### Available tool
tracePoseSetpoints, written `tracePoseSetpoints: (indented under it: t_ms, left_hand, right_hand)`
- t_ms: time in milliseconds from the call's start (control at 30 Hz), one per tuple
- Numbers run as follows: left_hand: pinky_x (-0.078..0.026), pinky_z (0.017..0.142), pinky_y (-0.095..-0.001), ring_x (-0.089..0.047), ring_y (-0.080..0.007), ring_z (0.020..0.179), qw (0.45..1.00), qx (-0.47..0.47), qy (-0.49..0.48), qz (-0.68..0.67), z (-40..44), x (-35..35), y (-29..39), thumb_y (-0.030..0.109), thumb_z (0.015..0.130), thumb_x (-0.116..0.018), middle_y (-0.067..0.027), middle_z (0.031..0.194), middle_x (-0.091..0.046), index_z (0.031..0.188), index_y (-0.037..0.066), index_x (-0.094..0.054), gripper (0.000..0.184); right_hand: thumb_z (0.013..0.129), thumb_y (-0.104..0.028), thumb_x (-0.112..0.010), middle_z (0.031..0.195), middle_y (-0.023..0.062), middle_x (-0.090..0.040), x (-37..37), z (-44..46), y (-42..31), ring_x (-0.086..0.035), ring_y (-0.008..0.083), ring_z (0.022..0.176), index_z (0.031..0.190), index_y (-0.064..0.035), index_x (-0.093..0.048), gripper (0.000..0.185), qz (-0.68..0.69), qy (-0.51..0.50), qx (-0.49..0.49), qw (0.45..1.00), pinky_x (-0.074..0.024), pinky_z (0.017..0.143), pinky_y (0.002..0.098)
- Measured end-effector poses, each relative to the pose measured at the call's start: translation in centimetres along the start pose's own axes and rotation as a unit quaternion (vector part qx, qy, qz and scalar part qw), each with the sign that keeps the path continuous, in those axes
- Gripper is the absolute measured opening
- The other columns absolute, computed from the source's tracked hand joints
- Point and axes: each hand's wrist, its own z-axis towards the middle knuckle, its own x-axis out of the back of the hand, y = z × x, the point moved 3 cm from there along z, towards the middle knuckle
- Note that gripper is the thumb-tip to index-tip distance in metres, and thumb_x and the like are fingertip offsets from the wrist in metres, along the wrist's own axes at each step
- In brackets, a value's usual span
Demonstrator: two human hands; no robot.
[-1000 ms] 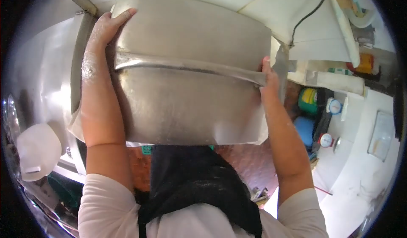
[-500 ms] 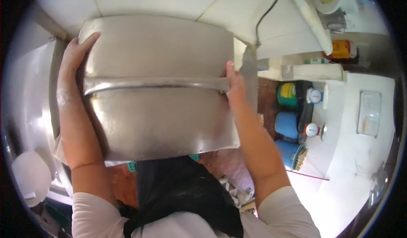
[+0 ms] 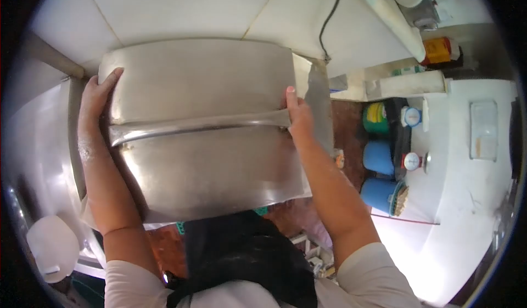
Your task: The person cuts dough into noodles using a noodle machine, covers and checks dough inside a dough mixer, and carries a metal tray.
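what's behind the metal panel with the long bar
Past its far edge, a white wall and a dark cable show. Whatever the metal panel itself covers is hidden.

2 hands (image 3: 97,97), 1 ridged metal panel (image 3: 200,83), 2 dial scales (image 3: 412,117), 2 blue tubs (image 3: 377,157), 1 green tub (image 3: 376,120).

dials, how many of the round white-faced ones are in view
2: the blue-rimmed dial at the right, beside the green tub, and the red-rimmed dial just below it in the picture. More may be hidden.
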Motion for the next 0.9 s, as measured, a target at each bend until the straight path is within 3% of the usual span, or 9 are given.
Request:
tracePoseSetpoints:
  t_ms: [200, 467, 567, 700, 800, 900]
  left_hand:
    - [-0.049, 0.082, -0.0341, -0.065, -0.0248, 0.091, 1.000, 0.020, -0.005, 0.014, -1.1, 0.3, 1.2, 0.058, 0.067, -0.072, -0.0202, 0.102, -0.065, 0.114, -0.008, -0.057, 0.082]
    - [-0.048, 0.083, -0.0343, -0.064, -0.0260, 0.091, 0.999, 0.010, 0.030, 0.034, -2.5, 0.6, 2.8, 0.059, 0.068, -0.073, -0.0214, 0.102, -0.064, 0.114, -0.011, -0.055, 0.086]
    - [-0.048, 0.086, -0.0359, -0.062, -0.0263, 0.098, 0.998, 0.046, -0.040, -0.009, -1.1, 0.4, 1.5, 0.059, 0.067, -0.071, -0.0216, 0.108, -0.063, 0.119, -0.008, -0.054, 0.086]
    - [-0.047, 0.087, -0.0363, -0.062, -0.0269, 0.100, 0.999, 0.037, -0.014, 0.037, -0.6, 0.4, 1.1, 0.059, 0.066, -0.072, -0.0220, 0.110, -0.062, 0.121, -0.008, -0.053, 0.089]
    - [-0.047, 0.088, -0.0371, -0.061, -0.0284, 0.102, 0.999, 0.031, -0.027, 0.015, -1.7, 0.5, 2.0, 0.061, 0.065, -0.071, -0.0233, 0.112, -0.061, 0.122, -0.009, -0.051, 0.092]
    - [-0.047, 0.089, -0.0370, -0.061, -0.0286, 0.102, 0.999, 0.024, -0.015, 0.040, -1.4, 0.6, 1.7, 0.061, 0.065, -0.071, -0.0238, 0.112, -0.061, 0.122, -0.009, -0.051, 0.093]
  right_hand:
    - [0.087, -0.068, -0.034, 0.101, 0.0281, -0.062, -0.6, 0.8, 0.7, -0.058, 0.0401, 0.101, 0.099, 0.0044, -0.063, 0.079, 0.060, -0.029, 0.005, 0.998, -0.0421, 0.088, 0.0435]
    - [0.088, -0.068, -0.032, 0.103, 0.0282, -0.061, 0.2, 0.2, 0.3, -0.056, 0.0415, 0.103, 0.099, 0.0047, -0.063, 0.079, 0.007, -0.015, 0.013, 1.000, -0.0404, 0.091, 0.0438]
    - [0.088, -0.068, -0.031, 0.103, 0.0290, -0.061, 0.8, -0.8, -1.0, -0.056, 0.0427, 0.103, 0.099, 0.0050, -0.063, 0.080, 0.010, -0.015, 0.024, 1.000, -0.0404, 0.090, 0.0442]
    - [0.088, -0.068, -0.030, 0.101, 0.0298, -0.061, 0.6, -0.4, -0.3, -0.056, 0.0437, 0.102, 0.098, 0.0055, -0.063, 0.081, -0.014, -0.026, 0.022, 0.999, -0.0407, 0.089, 0.0446]
    - [0.083, -0.068, -0.048, 0.092, 0.0133, -0.065, 0.3, 0.2, 0.3, -0.059, 0.0219, 0.087, 0.095, 0.0032, -0.066, 0.074, 0.063, -0.024, 0.005, 0.998, -0.0442, 0.081, 0.0307]
    - [0.083, -0.068, -0.048, 0.092, 0.0129, -0.065, 0.3, 0.3, 0.6, -0.059, 0.0217, 0.087, 0.094, 0.0026, -0.066, 0.073, 0.046, -0.013, 0.011, 0.999, -0.0443, 0.081, 0.0306]
